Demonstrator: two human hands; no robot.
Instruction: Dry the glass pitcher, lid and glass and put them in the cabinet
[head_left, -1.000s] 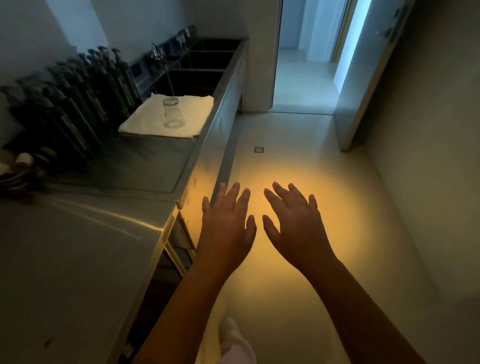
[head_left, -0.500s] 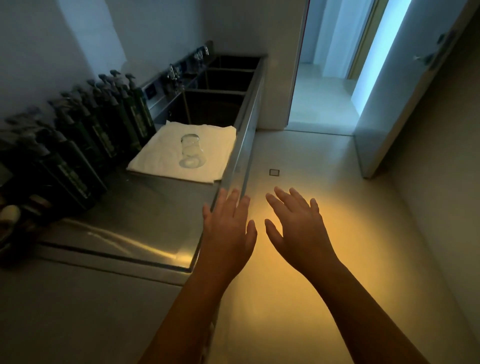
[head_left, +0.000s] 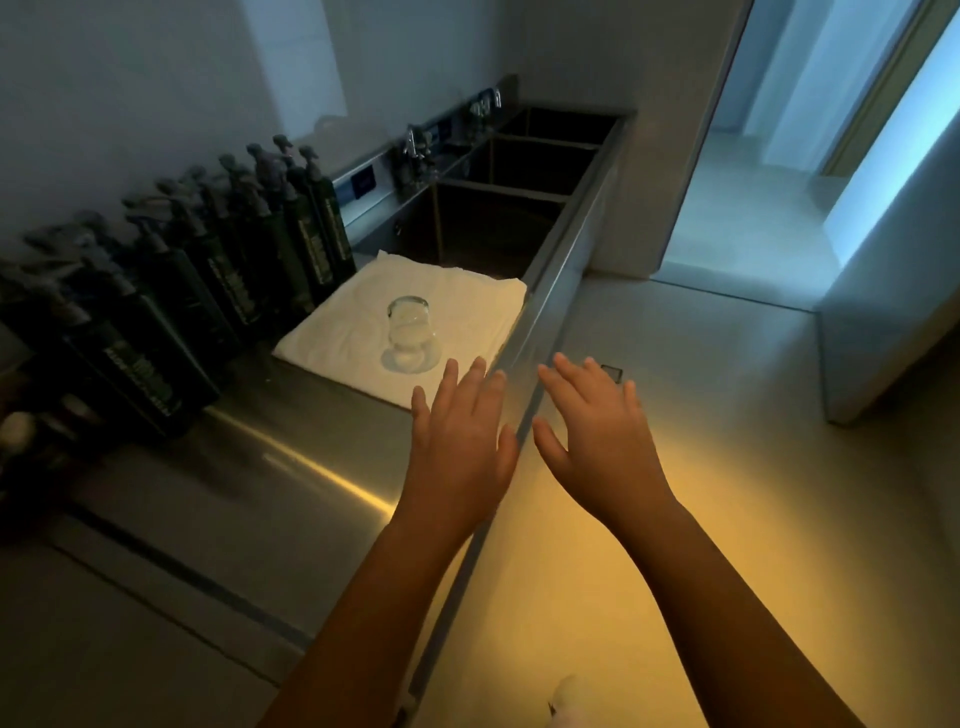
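Observation:
A clear glass (head_left: 410, 335) stands upside down on a white folded towel (head_left: 343, 322) on the steel counter (head_left: 249, 467), just before the sinks. My left hand (head_left: 462, 441) hovers over the counter's front edge, fingers straight and spread, a short way in front of the glass and holding nothing. My right hand (head_left: 597, 441) is beside it, over the floor, also flat and empty. No pitcher or lid is in view.
A row of dark pump bottles (head_left: 208, 270) lines the wall on the left. Three steel sink basins (head_left: 498, 218) with taps lie beyond the towel. An open doorway (head_left: 753, 197) and door (head_left: 893, 270) are at the right, with bare floor (head_left: 727, 467) below.
The view has moved forward along the counter; the glass and towel are now much nearer. Both hands stay flat and empty, the left one now over the counter edge.

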